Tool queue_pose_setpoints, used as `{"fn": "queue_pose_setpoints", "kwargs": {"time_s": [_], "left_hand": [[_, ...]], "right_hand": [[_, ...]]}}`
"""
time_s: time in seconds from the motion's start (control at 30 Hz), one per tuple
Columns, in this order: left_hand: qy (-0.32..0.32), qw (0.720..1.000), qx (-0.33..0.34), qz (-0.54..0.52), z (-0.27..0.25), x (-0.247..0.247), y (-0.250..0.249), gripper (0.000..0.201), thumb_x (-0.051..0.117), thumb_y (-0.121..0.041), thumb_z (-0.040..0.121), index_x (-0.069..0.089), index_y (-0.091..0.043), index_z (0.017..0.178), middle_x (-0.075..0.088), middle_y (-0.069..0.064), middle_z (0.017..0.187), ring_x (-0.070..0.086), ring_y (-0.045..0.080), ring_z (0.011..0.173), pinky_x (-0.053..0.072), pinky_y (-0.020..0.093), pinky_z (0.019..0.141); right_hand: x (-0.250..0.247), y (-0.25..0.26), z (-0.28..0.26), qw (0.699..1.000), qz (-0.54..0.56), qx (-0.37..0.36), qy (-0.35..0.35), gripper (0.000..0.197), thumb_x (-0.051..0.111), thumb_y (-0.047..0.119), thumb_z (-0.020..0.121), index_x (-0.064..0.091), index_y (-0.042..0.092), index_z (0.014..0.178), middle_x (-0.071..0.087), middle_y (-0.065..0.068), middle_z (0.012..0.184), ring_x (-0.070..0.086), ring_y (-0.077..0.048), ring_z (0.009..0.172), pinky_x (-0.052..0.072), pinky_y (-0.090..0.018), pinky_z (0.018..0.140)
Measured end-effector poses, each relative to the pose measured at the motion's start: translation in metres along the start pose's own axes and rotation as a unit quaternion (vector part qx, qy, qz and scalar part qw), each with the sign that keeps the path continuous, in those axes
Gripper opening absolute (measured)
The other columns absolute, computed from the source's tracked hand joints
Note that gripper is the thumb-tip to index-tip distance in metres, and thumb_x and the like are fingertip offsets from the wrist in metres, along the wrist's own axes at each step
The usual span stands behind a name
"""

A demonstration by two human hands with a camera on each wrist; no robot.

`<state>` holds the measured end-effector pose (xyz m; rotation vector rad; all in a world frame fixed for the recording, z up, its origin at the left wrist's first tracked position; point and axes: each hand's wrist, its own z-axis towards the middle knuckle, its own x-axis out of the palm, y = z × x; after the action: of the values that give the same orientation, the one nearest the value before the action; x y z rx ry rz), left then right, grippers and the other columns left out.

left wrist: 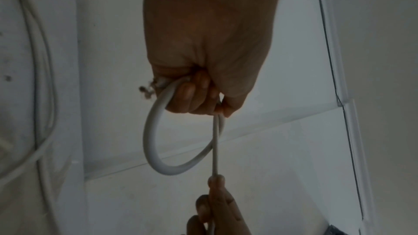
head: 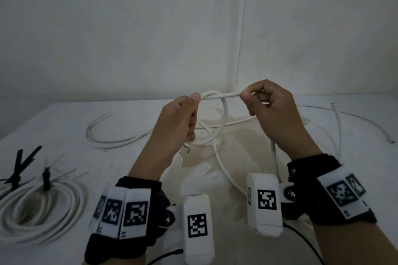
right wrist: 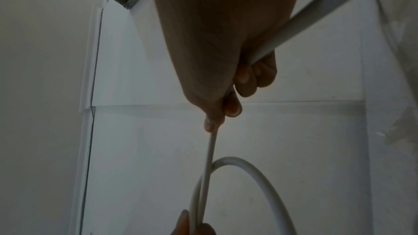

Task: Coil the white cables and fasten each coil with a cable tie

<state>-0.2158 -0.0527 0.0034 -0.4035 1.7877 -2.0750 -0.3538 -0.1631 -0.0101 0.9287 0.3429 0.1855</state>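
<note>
While both hands hovered above the surface point(head: 64, 122), left hand point(head: 178, 122) gripped one small loop of white cable point(head: 225, 114), fingers curled round it, frayed end poking out below. Right hand point(head: 273, 112) pinched the same cable between thumb and forefinger, rest trailing onto the surface. Finished coil point(head: 41, 206) with black cable tie point(head: 45, 178) lay far left.
</note>
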Motion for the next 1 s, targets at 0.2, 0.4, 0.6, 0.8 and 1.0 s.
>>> {"fn": "queue_pose_setpoints", "kwargs": {"time_s": [0.2,0.4,0.6,0.8,1.0], "left_hand": [[0.004,1.0,-0.015,-0.011,-0.005,-0.01,-0.012,0.038,0.041,-0.022,0.097,0.034,-0.015,0.06,0.028,-0.011,0.042,0.02,0.004,0.035,0.02,0.015,0.035],[-0.004,0.999,-0.012,-0.052,-0.009,-0.031,-0.029,0.037,0.038,-0.023,0.098,0.032,-0.016,0.062,0.024,-0.011,0.041,0.017,0.003,0.033,0.017,0.013,0.034],[-0.041,0.993,-0.032,-0.109,-0.019,-0.046,-0.031,0.037,0.034,-0.024,0.099,0.031,-0.019,0.062,0.023,-0.012,0.04,0.017,0.002,0.031,0.016,0.013,0.03],[-0.069,0.988,-0.026,-0.137,-0.027,-0.057,-0.044,0.039,0.031,-0.025,0.1,0.03,-0.019,0.062,0.023,-0.012,0.037,0.017,0.001,0.029,0.016,0.014,0.03],[-0.078,0.992,-0.01,-0.1,-0.025,-0.049,-0.054,0.038,0.031,-0.025,0.1,0.03,-0.02,0.062,0.025,-0.012,0.038,0.018,0.003,0.03,0.017,0.014,0.032]], "right_hand": [[-0.003,0.004,0.001,0.998,-0.052,-0.024,-0.004,0.02,0.065,0.018,0.083,0.056,0.025,0.067,0.043,0.008,0.055,0.041,-0.001,0.05,0.031,-0.01,0.051],[-0.018,0.0,-0.017,0.981,-0.181,-0.025,0.065,0.011,0.048,0.027,0.094,0.053,0.022,0.084,0.039,0.006,0.055,0.038,-0.008,0.051,0.03,-0.016,0.049],[-0.047,0.003,-0.017,0.944,-0.322,0.02,0.065,0.012,0.042,0.03,0.096,0.049,0.021,0.099,0.051,0.007,0.072,0.05,-0.02,0.063,0.033,-0.029,0.053],[-0.033,0.012,-0.031,0.828,-0.527,-0.169,0.087,0.007,0.063,0.009,0.084,0.059,0.006,0.089,0.056,-0.011,0.077,0.056,-0.03,0.064,0.036,-0.032,0.045],[0.009,0.03,-0.049,0.781,-0.497,-0.338,0.166,0.037,0.085,-0.003,0.043,0.063,0.01,0.071,0.057,-0.004,0.064,0.054,-0.02,0.05,0.029,-0.02,0.035]]}}
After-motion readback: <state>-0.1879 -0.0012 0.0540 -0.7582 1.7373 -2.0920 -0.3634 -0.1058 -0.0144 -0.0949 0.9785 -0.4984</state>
